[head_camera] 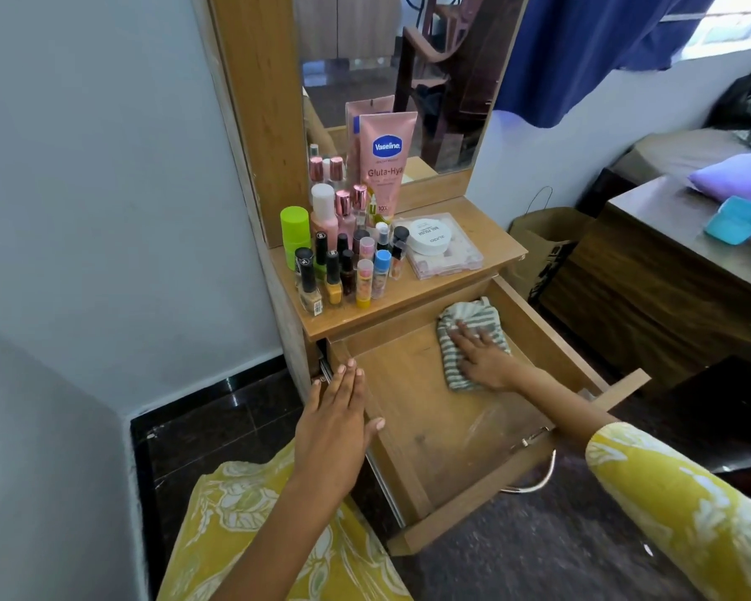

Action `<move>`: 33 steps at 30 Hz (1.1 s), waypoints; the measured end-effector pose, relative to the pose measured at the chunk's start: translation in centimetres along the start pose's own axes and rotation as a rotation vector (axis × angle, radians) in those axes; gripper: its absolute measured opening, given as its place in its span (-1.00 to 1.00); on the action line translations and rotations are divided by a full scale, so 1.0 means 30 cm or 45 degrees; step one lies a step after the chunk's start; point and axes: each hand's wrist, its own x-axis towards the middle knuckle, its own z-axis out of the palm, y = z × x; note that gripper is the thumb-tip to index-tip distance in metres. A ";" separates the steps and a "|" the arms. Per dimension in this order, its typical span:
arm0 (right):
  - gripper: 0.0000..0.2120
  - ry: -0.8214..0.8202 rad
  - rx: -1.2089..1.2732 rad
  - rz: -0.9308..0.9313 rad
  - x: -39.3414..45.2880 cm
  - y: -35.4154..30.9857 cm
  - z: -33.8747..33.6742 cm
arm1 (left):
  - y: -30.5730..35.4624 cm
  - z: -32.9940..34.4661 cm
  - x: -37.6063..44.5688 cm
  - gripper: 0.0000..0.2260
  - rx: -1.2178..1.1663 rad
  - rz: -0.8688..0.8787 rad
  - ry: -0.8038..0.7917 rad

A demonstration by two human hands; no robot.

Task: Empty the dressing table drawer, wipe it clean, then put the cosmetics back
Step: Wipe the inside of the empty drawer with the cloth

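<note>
1. While the drawer [412, 431] stands pulled fully out and emptied, the left hand [334, 422] rests flat on its near left wall, fingers straight, bracing it.
2. Farther in, the right hand [480, 355] presses a striped cloth [467, 329] flat against the drawer floor near the back right corner, fingers spread, not curled. The cloth looks soft and limp, so pressing with a flat palm suits it.
3. Beyond, on the table [478, 227], the cosmetics [343, 253] stand clustered: small glass bottles, probably light, slippery and fragile, best gripped around the body, one at a time. A pink tube [386, 158] leans on the mirror [408, 58].
</note>
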 end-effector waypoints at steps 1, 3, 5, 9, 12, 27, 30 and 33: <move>-0.38 -0.028 0.012 0.008 -0.002 0.001 -0.001 | 0.001 0.000 0.001 -0.40 0.002 0.001 -0.004; -0.35 -0.097 -0.003 -0.012 -0.024 -0.063 0.023 | 0.001 -0.001 0.002 -0.40 -0.003 0.000 -0.015; -0.33 -0.168 -0.062 -0.116 -0.069 -0.154 0.064 | -0.002 -0.007 0.006 -0.40 -0.005 0.001 -0.023; -0.37 -0.165 -0.066 -0.384 -0.144 -0.199 0.077 | -0.013 -0.024 0.017 -0.35 -0.077 0.015 -0.077; -0.39 0.011 0.091 -0.390 -0.141 -0.191 0.063 | -0.020 -0.039 0.045 -0.27 -0.159 0.035 -0.144; -0.43 -0.010 -0.096 -0.171 -0.014 -0.105 0.046 | -0.011 -0.057 0.070 -0.20 -0.117 0.023 -0.310; -0.40 -0.007 0.085 0.078 0.010 0.032 0.019 | -0.009 -0.055 0.070 -0.20 -0.091 0.023 -0.297; -0.34 -0.068 0.164 0.149 0.003 0.022 0.032 | -0.013 -0.049 0.073 -0.20 -0.092 0.026 -0.294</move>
